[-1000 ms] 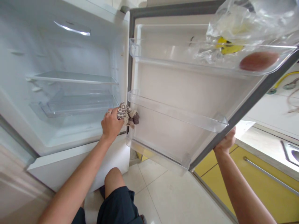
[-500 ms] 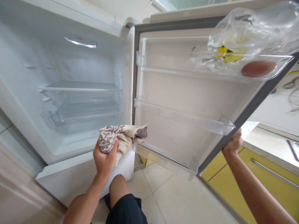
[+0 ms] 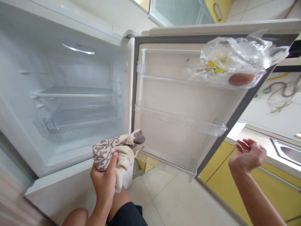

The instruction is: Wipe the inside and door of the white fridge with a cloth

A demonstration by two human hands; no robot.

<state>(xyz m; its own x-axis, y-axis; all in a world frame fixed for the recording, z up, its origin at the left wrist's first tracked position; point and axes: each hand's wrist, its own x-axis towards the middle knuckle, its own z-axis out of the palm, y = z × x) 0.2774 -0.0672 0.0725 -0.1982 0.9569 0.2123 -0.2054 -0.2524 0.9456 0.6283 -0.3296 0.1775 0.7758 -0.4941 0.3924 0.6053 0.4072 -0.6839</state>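
Note:
My left hand (image 3: 105,182) is closed around a patterned beige and brown cloth (image 3: 117,149), held in front of the open fridge (image 3: 70,78), just below the door's hinge side. My right hand (image 3: 246,155) hangs free to the right of the fridge door (image 3: 178,103), fingers loosely curled and apart, holding nothing. The door's top shelf (image 3: 164,77) carries a clear plastic bag (image 3: 235,56) with something yellow inside and a brown egg (image 3: 241,79).
Inside the fridge are a glass shelf (image 3: 75,91) and a clear drawer (image 3: 77,117). Yellow cabinets (image 3: 270,188) and a counter with a steel sink (image 3: 287,152) stand at the right. My knees (image 3: 122,210) are over the tiled floor (image 3: 176,201).
My left hand drew the cloth away from the door's lower shelf and down toward me. My right hand let go of the door's edge and now hovers beside it.

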